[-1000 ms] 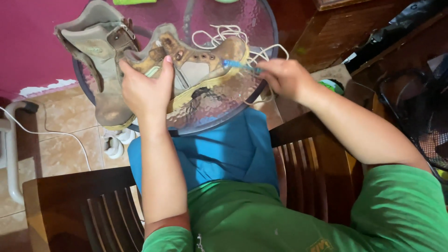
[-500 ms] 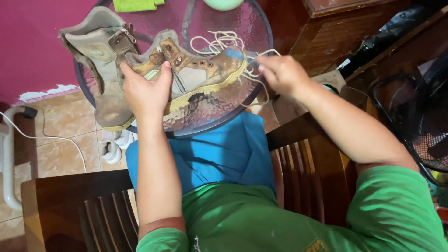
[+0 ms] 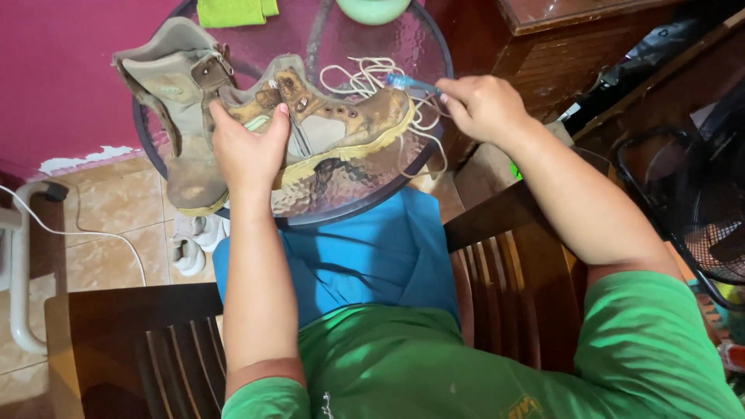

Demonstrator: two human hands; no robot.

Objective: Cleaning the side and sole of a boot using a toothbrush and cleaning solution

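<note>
A worn tan boot (image 3: 341, 128) lies on its side on a round glass table (image 3: 349, 194), toe pointing right. My left hand (image 3: 248, 143) grips the boot at its ankle and tongue. My right hand (image 3: 481, 105) pinches a small blue tool (image 3: 407, 83) just above the boot's toe. A loose cream lace (image 3: 365, 74) is piled behind the boot and trails past the toe. A second tan boot (image 3: 182, 116) rests at the table's left edge, sole toward me.
A green cloth (image 3: 233, 12) and a pale green bowl (image 3: 372, 9) sit at the table's far side. Dark wooden chairs (image 3: 132, 349) flank my lap. A black fan (image 3: 691, 202) stands on the right, wooden furniture (image 3: 574, 46) behind it, and a white cable (image 3: 101, 233) crosses the tiled floor.
My right hand has shifted slightly left along the toe with the blue tool. The view has tilted a little; my left hand keeps its grip.
</note>
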